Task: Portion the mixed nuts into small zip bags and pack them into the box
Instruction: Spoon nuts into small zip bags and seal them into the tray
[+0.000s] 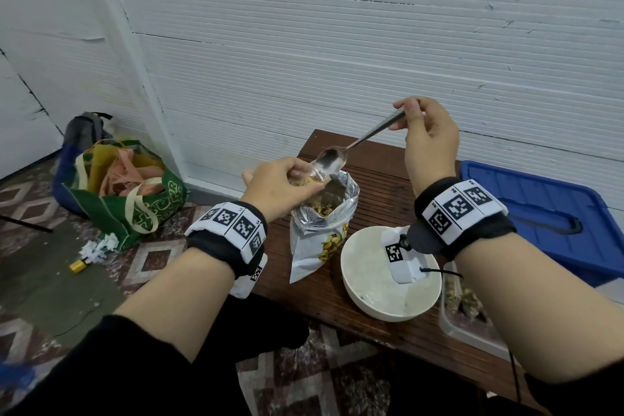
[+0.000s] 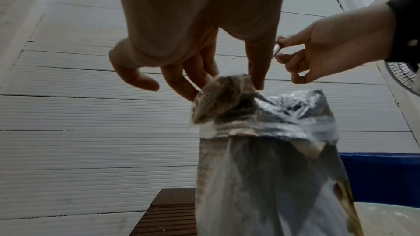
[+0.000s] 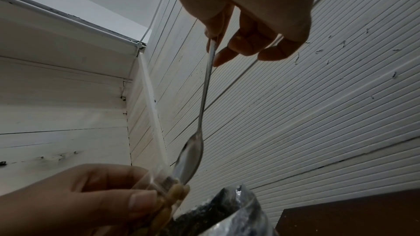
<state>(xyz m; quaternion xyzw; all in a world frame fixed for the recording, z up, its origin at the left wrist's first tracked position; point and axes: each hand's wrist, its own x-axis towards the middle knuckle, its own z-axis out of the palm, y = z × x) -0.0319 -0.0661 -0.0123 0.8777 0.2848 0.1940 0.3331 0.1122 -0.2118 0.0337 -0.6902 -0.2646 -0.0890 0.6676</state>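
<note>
Head view, risk: I judge a spill most likely; the spoon (image 1: 332, 159) hangs tilted, its bowl at the mouth of the small zip bag (image 1: 309, 178), and nuts could slide past the thin rim onto the bench (image 1: 378, 179).
Cause: the zip bag is soft and held from one side only, so its mouth may fold shut.
Second risk: the foil nut pouch (image 1: 320, 230) stands unsupported near the bench's left edge, and I think a nudge could tip it.
Left hand (image 1: 280, 189): fingers curled, pinching the zip bag just above the pouch's open top; nuts show inside it in the right wrist view.
Right hand (image 1: 427, 142): thumb and fingertips pinch the spoon handle's end, other fingers loosely curled.
Spoon bowl: looks empty to me.
Box: clear container (image 1: 462, 317) at the bench's right front edge, beside the white bowl (image 1: 358, 280).
</note>
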